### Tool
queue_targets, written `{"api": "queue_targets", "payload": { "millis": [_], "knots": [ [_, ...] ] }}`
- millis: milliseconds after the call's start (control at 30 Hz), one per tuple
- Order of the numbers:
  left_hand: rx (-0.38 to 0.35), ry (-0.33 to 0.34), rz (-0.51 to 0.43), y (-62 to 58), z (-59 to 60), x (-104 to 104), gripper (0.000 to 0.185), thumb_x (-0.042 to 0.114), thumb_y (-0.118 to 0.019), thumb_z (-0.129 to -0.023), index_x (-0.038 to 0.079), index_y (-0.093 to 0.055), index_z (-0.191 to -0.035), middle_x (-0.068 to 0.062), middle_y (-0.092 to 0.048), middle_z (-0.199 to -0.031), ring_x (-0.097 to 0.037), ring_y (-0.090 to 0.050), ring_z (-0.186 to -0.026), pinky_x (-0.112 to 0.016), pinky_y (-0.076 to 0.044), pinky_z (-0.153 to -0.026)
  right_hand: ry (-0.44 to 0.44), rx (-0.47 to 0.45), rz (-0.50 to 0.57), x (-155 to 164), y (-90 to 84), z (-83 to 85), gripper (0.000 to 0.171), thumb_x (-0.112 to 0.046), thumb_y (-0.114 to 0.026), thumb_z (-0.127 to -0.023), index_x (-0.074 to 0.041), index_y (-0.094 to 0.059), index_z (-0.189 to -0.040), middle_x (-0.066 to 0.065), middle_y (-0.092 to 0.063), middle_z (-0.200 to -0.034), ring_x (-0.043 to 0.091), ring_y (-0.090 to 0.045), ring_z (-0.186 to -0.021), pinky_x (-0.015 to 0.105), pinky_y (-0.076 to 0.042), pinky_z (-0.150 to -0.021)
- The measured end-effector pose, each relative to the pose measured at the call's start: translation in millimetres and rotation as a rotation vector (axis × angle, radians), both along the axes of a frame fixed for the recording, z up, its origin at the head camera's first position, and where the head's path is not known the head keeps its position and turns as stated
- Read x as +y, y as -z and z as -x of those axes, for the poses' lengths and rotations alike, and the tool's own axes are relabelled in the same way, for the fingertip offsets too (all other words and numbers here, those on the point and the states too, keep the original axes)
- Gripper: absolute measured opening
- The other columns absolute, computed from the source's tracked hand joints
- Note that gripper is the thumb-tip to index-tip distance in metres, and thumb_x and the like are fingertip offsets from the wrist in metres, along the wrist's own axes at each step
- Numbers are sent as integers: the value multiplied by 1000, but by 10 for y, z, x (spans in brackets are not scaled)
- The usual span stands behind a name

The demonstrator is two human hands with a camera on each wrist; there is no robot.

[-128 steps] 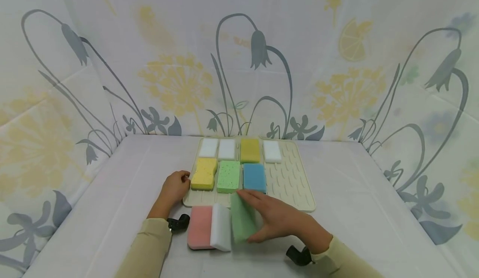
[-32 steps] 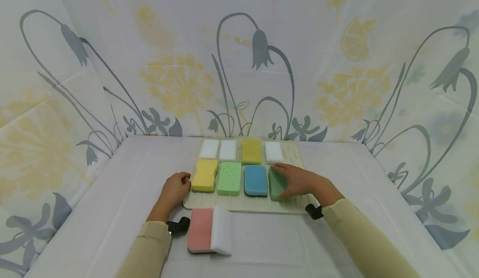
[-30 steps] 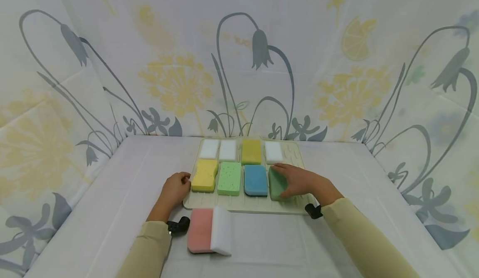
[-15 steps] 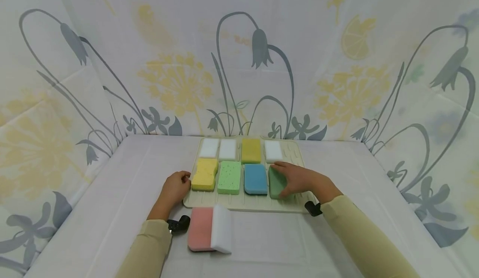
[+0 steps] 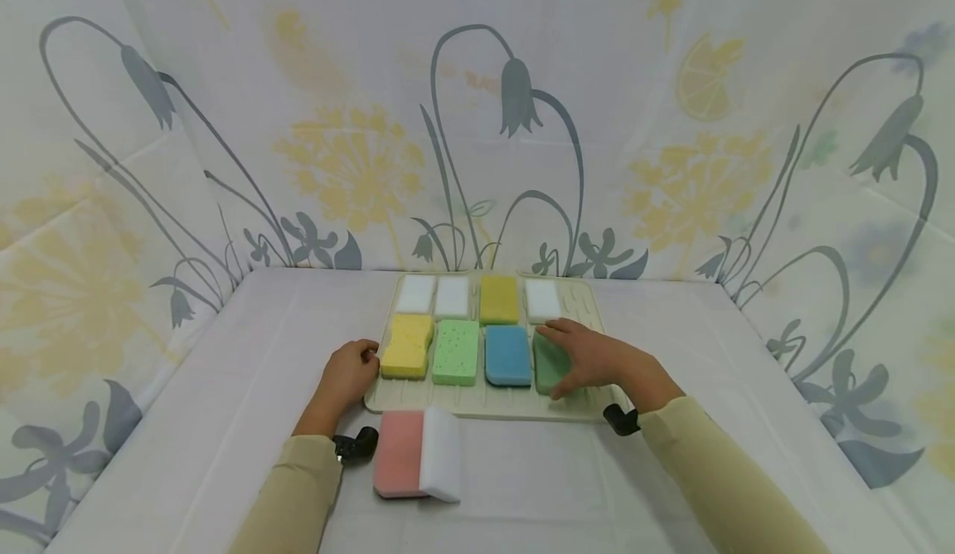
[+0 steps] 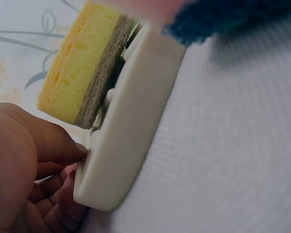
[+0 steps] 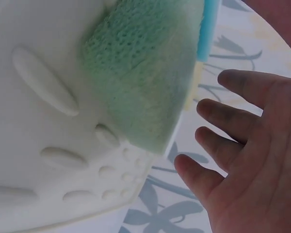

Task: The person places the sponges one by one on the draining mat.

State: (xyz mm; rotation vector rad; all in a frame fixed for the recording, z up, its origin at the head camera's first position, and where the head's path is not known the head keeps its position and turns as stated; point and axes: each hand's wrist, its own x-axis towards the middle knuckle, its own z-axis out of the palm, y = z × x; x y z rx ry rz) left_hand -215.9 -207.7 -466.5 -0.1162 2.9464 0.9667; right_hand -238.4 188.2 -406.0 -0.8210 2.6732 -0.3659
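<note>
Eight sponges are already lying on the drying mat (image 5: pixel 578 330), while the pink sponge (image 5: pixel 398 453) and white sponge (image 5: pixel 442 454) are still waiting just in front of it. The right hand (image 5: pixel 589 357) is resting with relaxed, spread fingers over the dark green sponge (image 5: pixel 548 365) at the mat's right end. The left hand (image 5: pixel 345 376) is pinching the mat's left edge.
</note>
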Motion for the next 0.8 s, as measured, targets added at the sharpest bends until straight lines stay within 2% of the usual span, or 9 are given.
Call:
{"api": "queue_targets", "payload": {
  "millis": [167, 367, 633, 800],
  "knots": [
    [-8, -2, -10, -14, 3, 3, 40, 14, -47, -94, -3, -58, -128, -16, -64, -108, -25, -57, -92, -42, -47, -81, -7, 24, 27, -45, -22, -67, 103, -46, -82, -72, -12, -29, -153, 14, -26, -157, 36, -25, -144, 54, -34, -109],
    [2, -3, 0, -11, -3, 5, 40, 15, -46, -94, -3, -59, -128, -16, -64, -108, -26, -57, -93, -43, -47, -82, -29, 74, 103, -161, -55, -231, 96, -46, -80, -75, -15, -32, -153, 10, -29, -157, 32, -32, -142, 51, -38, -107],
    [-2, -7, -7, 4, -1, 2, 40, 14, -47, -94, -3, -59, -128, -16, -64, -107, -26, -57, -93, -43, -47, -82, -47, 39, 210, -399, -42, -463, 86, -56, -70, -81, -23, -34, -152, 1, -33, -156, 27, -32, -143, 49, -35, -111],
    [16, -2, -6, 5, -1, 1, 40, 14, -47, -93, -4, -59, -127, -16, -64, -107, -26, -58, -93, -44, -48, -83, -83, 27, 237, -535, 24, -570, 84, -57, -68, -82, -23, -34, -152, -1, -33, -156, 24, -32, -144, 47, -34, -112]
  ]
}}
